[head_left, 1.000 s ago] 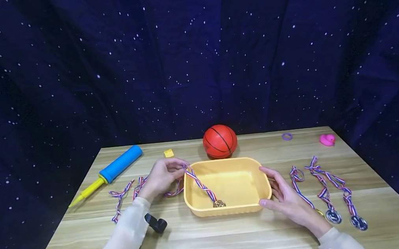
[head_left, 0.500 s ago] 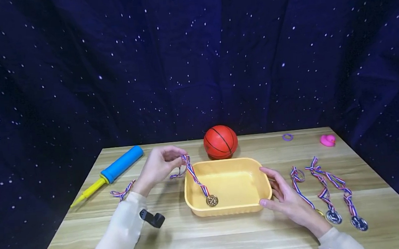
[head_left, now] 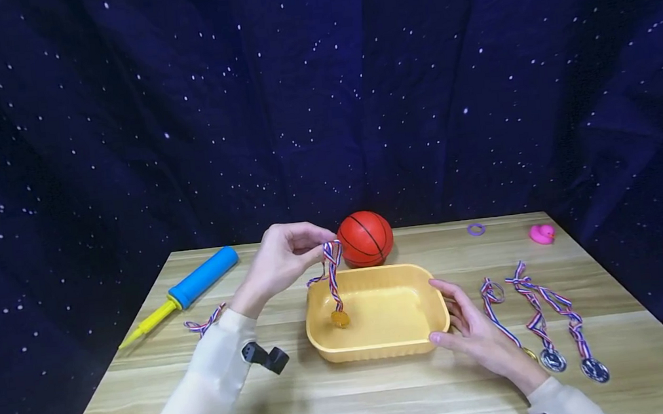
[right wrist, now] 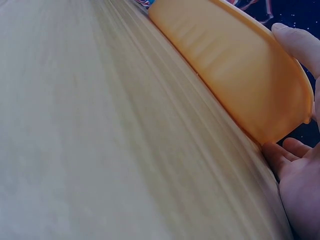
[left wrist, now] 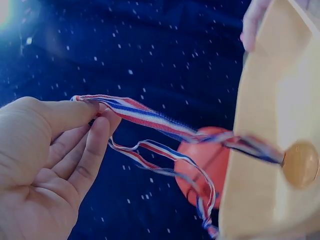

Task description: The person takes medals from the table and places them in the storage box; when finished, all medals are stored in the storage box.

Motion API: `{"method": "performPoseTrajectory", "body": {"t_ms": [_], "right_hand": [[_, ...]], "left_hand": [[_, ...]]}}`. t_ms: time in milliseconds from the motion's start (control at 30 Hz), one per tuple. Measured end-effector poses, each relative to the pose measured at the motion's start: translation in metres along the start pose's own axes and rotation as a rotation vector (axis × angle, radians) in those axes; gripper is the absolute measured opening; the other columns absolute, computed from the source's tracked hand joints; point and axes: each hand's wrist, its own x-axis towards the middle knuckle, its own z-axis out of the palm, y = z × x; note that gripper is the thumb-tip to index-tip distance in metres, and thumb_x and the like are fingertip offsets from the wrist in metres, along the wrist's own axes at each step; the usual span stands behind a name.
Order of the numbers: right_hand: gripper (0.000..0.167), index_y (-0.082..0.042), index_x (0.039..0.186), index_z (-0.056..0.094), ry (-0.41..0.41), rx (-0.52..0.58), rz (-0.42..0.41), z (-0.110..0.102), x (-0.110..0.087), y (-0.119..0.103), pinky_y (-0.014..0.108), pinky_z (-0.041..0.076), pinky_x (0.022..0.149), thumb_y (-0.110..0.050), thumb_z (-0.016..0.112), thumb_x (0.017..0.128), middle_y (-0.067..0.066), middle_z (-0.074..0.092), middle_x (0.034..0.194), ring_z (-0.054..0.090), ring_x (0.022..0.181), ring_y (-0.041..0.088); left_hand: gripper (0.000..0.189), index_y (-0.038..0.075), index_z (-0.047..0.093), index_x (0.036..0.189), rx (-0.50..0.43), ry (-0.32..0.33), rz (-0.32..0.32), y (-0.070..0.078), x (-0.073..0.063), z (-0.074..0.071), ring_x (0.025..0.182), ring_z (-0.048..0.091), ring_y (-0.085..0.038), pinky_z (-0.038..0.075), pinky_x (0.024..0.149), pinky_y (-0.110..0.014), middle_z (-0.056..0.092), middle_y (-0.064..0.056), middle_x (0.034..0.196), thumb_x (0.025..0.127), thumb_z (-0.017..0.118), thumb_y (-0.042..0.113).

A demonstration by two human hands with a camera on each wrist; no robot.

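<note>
My left hand [head_left: 285, 257] pinches the red, white and blue ribbon [left wrist: 150, 117] of a medal between thumb and fingertips. The gold-coloured medal [head_left: 340, 318] hangs inside the outline of the yellow plastic basin [head_left: 374, 352], towards its left end. A looser loop of the ribbon trails below the fingers in the left wrist view. At the basin's right end, my right hand [head_left: 475, 332] holds the side, thumb on the front corner of the rim and forefinger along the far part. Its other fingers are low against the basin wall in the right wrist view.
Behind the basin sits a red basketball [head_left: 365, 238]. A blue and yellow hand pump [head_left: 204, 275] and a ribbon [head_left: 204, 324] lie left. Right are silver medals [head_left: 552, 360], a gold medal [head_left: 530, 353], a pink duck [head_left: 542, 234] and a purple ring [head_left: 476, 229].
My left hand has lifted and moved right, carrying the medal by its ribbon. The medal has swung left and turned, now gold-coloured. My right hand has stayed at the basin.
</note>
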Motion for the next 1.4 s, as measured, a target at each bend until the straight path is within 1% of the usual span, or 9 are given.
{"method": "performPoseTrajectory", "body": {"t_ms": [133,233,333,467,567,833,1000,1233,1400], "right_hand": [[0.088,-0.007,0.172,0.028,-0.001,0.003,0.000,0.000,0.000,-0.001,0.019,0.043,0.122,0.001,0.078,0.100,0.030,0.037,0.170,0.051,0.152,0.025],[0.087,-0.007,0.172,0.028,0.000,0.003,-0.001,0.001,0.000,-0.002,0.019,0.044,0.122,0.001,0.077,0.101,0.031,0.038,0.169,0.051,0.152,0.025],[0.087,-0.007,0.172,0.028,0.001,0.000,-0.001,0.002,0.000,-0.002,0.019,0.044,0.122,0.001,0.078,0.101,0.031,0.038,0.169,0.051,0.152,0.024],[0.088,-0.007,0.172,0.028,0.000,0.000,0.005,0.002,0.000,-0.002,0.019,0.044,0.121,0.001,0.078,0.100,0.031,0.038,0.169,0.051,0.152,0.027],[0.089,-0.007,0.173,0.028,0.000,0.004,0.006,0.001,0.000,-0.002,0.019,0.045,0.121,0.001,0.078,0.100,0.031,0.038,0.169,0.051,0.151,0.028],[0.089,-0.006,0.173,0.028,-0.002,0.013,0.001,0.001,0.000,0.000,0.020,0.044,0.122,0.002,0.078,0.100,0.030,0.037,0.170,0.051,0.152,0.029],[0.089,-0.006,0.172,0.027,-0.002,0.014,-0.005,0.001,0.001,0.000,0.020,0.045,0.122,0.003,0.078,0.100,0.031,0.037,0.170,0.051,0.152,0.028],[0.089,-0.007,0.172,0.028,0.009,-0.001,0.001,0.001,0.001,-0.001,0.018,0.043,0.122,0.002,0.079,0.099,0.031,0.036,0.171,0.051,0.153,0.025],[0.088,-0.007,0.172,0.029,0.009,-0.004,0.003,0.001,0.001,-0.001,0.018,0.041,0.123,0.002,0.078,0.100,0.030,0.036,0.171,0.051,0.153,0.023]], "left_hand": [[0.020,0.003,0.085,0.114,-0.010,-0.022,0.026,0.010,0.004,0.008,0.093,0.083,-0.021,0.068,0.085,-0.029,0.085,-0.015,0.103,0.096,0.082,-0.006],[0.022,0.002,0.085,0.115,-0.009,-0.030,0.026,0.008,0.004,0.013,0.096,0.083,-0.025,0.068,0.086,-0.029,0.085,-0.015,0.106,0.096,0.080,-0.008],[0.023,0.001,0.084,0.117,-0.031,-0.044,-0.003,-0.004,0.001,0.021,0.102,0.083,-0.029,0.067,0.088,-0.029,0.085,-0.015,0.111,0.097,0.078,-0.008],[0.024,-0.001,0.083,0.120,-0.060,-0.085,-0.091,-0.023,-0.009,0.035,0.102,0.083,-0.024,0.067,0.088,-0.028,0.085,-0.014,0.113,0.098,0.077,-0.007],[0.025,-0.001,0.083,0.120,-0.025,-0.115,-0.134,-0.036,-0.018,0.046,0.097,0.082,-0.019,0.067,0.086,-0.028,0.085,-0.014,0.112,0.097,0.077,-0.008],[0.039,0.002,0.085,0.117,0.126,-0.161,-0.153,-0.055,-0.029,0.062,0.098,0.082,-0.021,0.068,0.089,-0.032,0.085,-0.012,0.114,0.090,0.066,-0.019],[0.039,0.003,0.083,0.122,0.178,-0.160,-0.114,-0.054,-0.029,0.059,0.102,0.081,-0.022,0.066,0.096,-0.039,0.084,-0.013,0.118,0.092,0.067,-0.016],[0.035,0.010,0.085,0.119,0.275,-0.090,-0.107,-0.046,-0.031,0.044,0.094,0.079,-0.016,0.065,0.079,-0.029,0.084,-0.009,0.119,0.093,0.074,-0.009],[0.027,0.011,0.085,0.119,0.262,-0.024,-0.115,-0.038,-0.035,0.025,0.096,0.079,-0.016,0.065,0.079,-0.029,0.084,-0.009,0.118,0.097,0.078,-0.002]]}}
